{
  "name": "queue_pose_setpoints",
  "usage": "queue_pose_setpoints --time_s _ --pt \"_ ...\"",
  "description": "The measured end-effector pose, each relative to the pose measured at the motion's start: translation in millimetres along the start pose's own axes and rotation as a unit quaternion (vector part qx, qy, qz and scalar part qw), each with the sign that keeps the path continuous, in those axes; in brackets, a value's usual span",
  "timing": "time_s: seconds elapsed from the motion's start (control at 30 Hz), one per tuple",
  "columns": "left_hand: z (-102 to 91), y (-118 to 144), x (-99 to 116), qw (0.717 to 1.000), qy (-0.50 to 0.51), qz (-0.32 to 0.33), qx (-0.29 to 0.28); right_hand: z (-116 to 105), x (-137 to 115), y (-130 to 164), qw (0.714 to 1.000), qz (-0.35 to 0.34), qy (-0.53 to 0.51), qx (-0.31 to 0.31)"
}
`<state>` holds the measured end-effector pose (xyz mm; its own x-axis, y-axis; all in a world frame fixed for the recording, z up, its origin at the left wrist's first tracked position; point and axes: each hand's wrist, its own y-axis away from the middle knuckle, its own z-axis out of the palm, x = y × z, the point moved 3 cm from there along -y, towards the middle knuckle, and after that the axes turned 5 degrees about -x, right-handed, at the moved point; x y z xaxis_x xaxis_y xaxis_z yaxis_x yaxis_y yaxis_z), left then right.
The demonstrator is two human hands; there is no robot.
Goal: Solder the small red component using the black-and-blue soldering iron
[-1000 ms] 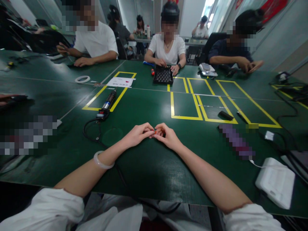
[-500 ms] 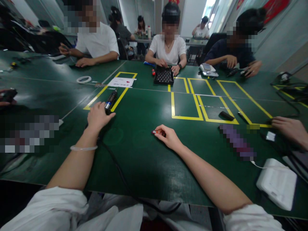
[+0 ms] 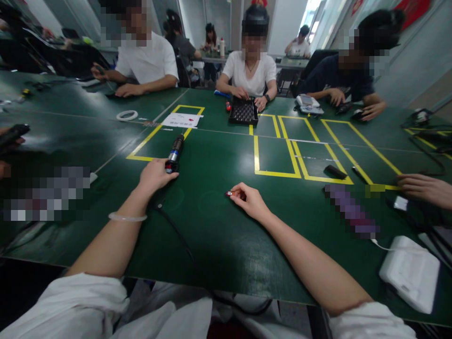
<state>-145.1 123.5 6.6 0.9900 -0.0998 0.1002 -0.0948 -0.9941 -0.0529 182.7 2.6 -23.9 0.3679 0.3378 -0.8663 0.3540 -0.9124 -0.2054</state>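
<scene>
My left hand [image 3: 155, 177] is closed around the rear end of a black electric screwdriver [image 3: 175, 151] with a blue band. Its front end points away from me, near a yellow tape outline. A black cord [image 3: 175, 235] runs from beneath this hand over the table's front edge. Farther right, my right hand [image 3: 248, 199] rests low over the green table [image 3: 219, 240]. Its thumb and fingers pinch a small red-and-white piece [image 3: 229, 193], mostly hidden; I cannot make out its kind.
A white paper sheet [image 3: 182, 120] lies beyond the screwdriver. Across the table, a person handles a black compartment tray [image 3: 243, 111]. A white charger-like box [image 3: 409, 273] sits at the right. Another person's hand [image 3: 423, 189] reaches in there. Yellow tape outlines [image 3: 278, 174] mark the tabletop.
My left hand has shifted right with the electric screwdriver, which now lies outside the tape's right line. My right hand keeps its pinch. The whole view has shifted slightly.
</scene>
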Motion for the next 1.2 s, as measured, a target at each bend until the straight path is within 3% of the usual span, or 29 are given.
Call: queue_pose_setpoints --time_s 0.27,0.43,0.7,1.2 --pt "4.3 47 109 0.992 0.022 0.12 -0.02 0 0 -1 1.0 0.005 0.002 0.007" --pt "7.1 73 151 0.98 0.05 0.189 -0.024 -1 -1 -1 0.999 0.001 0.033 0.017" --pt "8.7 90 170 0.968 0.075 0.238 -0.043 2 0 -2 0.991 -0.007 0.134 0.005" --pt "11.5 91 179 0.971 0.004 0.238 -0.013 1 -8 3 0.995 -0.05 0.079 -0.025"
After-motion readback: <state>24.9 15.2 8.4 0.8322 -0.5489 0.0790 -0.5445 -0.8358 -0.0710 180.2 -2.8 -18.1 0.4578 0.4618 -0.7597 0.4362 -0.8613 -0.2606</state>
